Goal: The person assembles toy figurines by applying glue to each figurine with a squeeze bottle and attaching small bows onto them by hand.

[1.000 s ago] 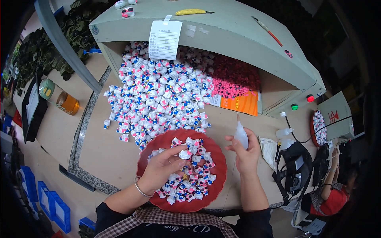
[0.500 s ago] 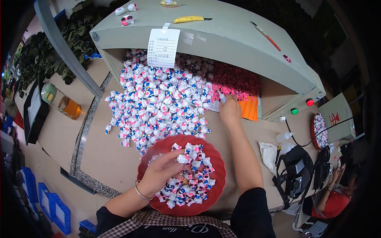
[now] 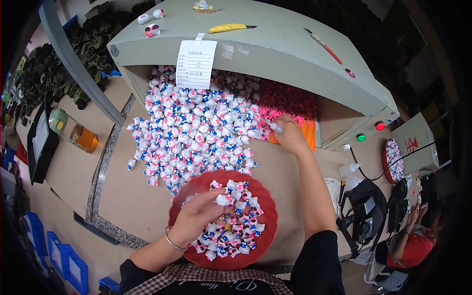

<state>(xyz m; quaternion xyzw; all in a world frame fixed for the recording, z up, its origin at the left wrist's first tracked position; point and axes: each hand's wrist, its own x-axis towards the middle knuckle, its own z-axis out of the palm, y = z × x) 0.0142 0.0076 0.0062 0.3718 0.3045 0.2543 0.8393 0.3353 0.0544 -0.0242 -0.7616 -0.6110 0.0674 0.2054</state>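
Observation:
My left hand [image 3: 199, 215] pinches a small white figurine [image 3: 222, 200] between thumb and fingers, above a red scalloped bowl [image 3: 269, 216]. Inside the bowl lie several more white, pink and blue figurines [image 3: 231, 242], some with dark-lensed pink glasses. My right hand [image 3: 290, 135] reaches forward to the shelf opening, closed around a small translucent squeeze bottle [image 3: 275, 127] whose thin tip points left. Just beyond it is a heap of tiny pink pieces [image 3: 287, 101], partly in shadow. An orange sheet [image 3: 309, 132] lies beside that hand.
A large pile of figurines [image 3: 191, 128] spills from under the grey-green shelf [image 3: 275, 49]. On its top rest a yellow-handled knife [image 3: 228, 28] and a brush [image 3: 324, 45]. A drink bottle [image 3: 81, 136] stands left; a black bag [image 3: 366, 211] and squeeze bottles [image 3: 350, 169] lie right. Another person [image 3: 413, 250] sits at far right.
My right hand has turned, tilting the squeeze bottle so its tip points more to the left. The left hand still holds the figurine over the bowl. The whole view has shifted slightly.

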